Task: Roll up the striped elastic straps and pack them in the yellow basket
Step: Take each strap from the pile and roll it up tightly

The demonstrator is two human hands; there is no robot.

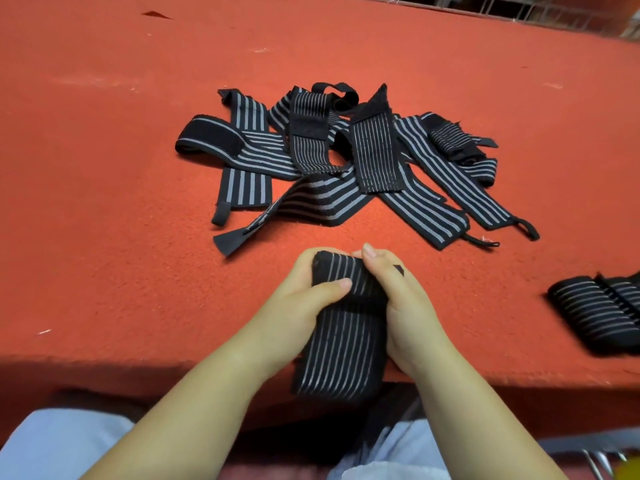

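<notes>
A black elastic strap with thin grey stripes lies near the front edge of the red table, its far end wound into a small roll. My left hand grips the roll from the left, thumb on top. From the right, my right hand clasps the same roll. The strap's loose tail hangs over the table edge toward my lap. Beyond my hands a tangled pile of several unrolled striped straps lies on the table. Rolled straps rest at the right edge. A yellow sliver shows at the bottom right corner.
The red felt-covered table fills the view; its front edge runs just below my hands. My knees in light blue trousers are under the edge. A wire rack stands past the far edge.
</notes>
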